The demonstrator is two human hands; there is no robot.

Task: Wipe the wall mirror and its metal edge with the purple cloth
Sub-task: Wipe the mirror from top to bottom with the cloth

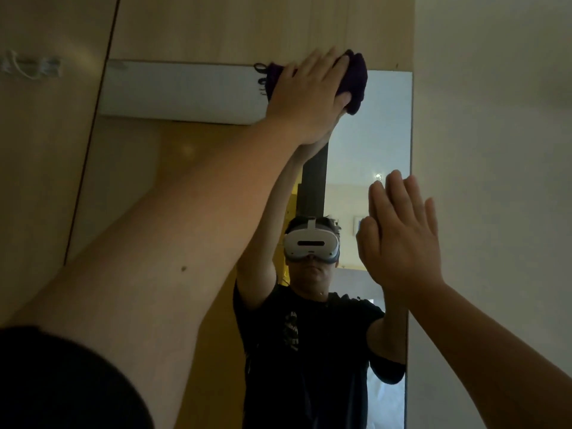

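The tall wall mirror (374, 140) hangs on a wooden panel, with a thin metal edge (410, 125) running down its right side and along its top. My left hand (305, 97) is raised to the mirror's top edge and presses the bunched purple cloth (357, 78) flat against the glass, fingers stretched over it. The cloth sticks out past my fingertips and below my thumb. My right hand (402, 239) lies flat on the glass near the right edge, fingers straight and empty. The mirror reflects a person in a dark shirt wearing a white headset.
Light wooden panelling (232, 26) surrounds the mirror above and to the left. A plain pale wall (495, 119) begins right beside the mirror's right edge. A white cord or hook (28, 68) hangs on the panel at far left.
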